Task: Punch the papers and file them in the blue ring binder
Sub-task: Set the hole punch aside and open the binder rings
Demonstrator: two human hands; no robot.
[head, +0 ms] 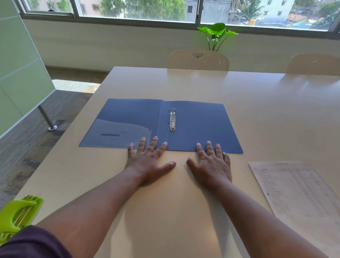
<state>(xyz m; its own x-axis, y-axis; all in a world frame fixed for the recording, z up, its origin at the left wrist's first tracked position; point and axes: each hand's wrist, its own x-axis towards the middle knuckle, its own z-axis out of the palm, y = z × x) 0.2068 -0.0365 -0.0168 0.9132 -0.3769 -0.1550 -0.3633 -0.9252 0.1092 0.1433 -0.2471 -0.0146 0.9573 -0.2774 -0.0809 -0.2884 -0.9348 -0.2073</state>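
Note:
The blue ring binder [196, 125] lies open and flat in the middle of the table, its metal rings [172, 119] closed and nothing on them. My left hand [148, 161] rests palm down, fingers spread, with the fingertips on the binder's near edge by the spine. My right hand [210, 166] lies flat the same way, its fingertips on the right cover's near edge. Neither hand holds anything. Printed papers [296, 189] lie on the table to the right of my right hand. A green hole punch [16, 216] sits at the near left table edge.
The beige table [251, 95] stretches far and right. Two white chairs [198, 60] stand at its far side, with a green plant [217, 32] behind them. The table's left edge drops to the floor beside a green partition [8, 71].

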